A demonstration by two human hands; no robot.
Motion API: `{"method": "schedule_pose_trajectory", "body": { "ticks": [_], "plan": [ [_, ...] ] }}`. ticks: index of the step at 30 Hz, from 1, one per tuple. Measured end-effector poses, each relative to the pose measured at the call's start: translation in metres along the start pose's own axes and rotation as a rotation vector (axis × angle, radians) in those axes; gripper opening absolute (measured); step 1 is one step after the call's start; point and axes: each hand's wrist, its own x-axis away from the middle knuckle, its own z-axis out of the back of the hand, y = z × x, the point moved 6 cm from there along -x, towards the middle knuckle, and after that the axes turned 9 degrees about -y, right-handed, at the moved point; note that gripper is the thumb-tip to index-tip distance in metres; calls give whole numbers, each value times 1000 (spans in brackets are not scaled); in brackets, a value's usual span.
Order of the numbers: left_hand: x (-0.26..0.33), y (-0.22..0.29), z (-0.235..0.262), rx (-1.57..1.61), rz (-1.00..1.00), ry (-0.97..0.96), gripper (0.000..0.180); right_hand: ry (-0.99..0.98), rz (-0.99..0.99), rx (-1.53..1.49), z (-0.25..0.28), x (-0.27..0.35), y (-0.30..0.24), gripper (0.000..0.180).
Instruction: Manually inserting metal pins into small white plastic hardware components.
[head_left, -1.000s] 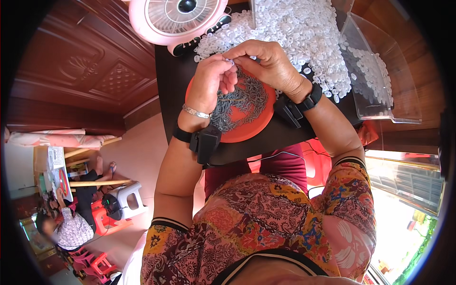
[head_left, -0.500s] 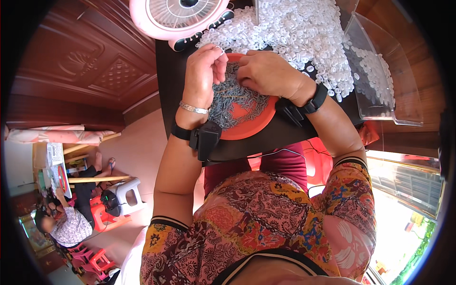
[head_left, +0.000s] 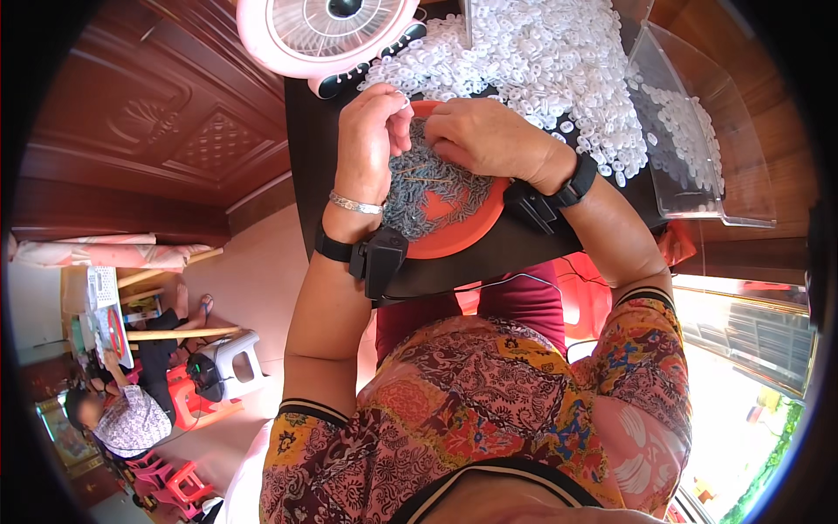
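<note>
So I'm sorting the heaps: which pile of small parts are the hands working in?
The grey pile in the orange tray, under both the left hand and right hand. The white pile lies beyond, untouched.

Glossy orange plastic plate (head_left: 463,231) under dull grey bits (head_left: 436,188). Matt white plastic rings (head_left: 541,61), heaped. Clear smooth plastic box (head_left: 724,175). Polished carved wood door (head_left: 148,131). Shiny metal bracelet (head_left: 355,204). Matt black tabletop (head_left: 489,262).
</note>
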Motion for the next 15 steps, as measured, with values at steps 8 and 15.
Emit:
{"method": "schedule_pose_trajectory", "body": {
  "ticks": [8,15],
  "plan": [
    [-1,0,-1,-7,1,2,19,-76,76,25,-14,-2,-6,9],
    [0,1,-1,-14,-4,-18,20,3,4,-173,0,0,3,9]
  ]
}}
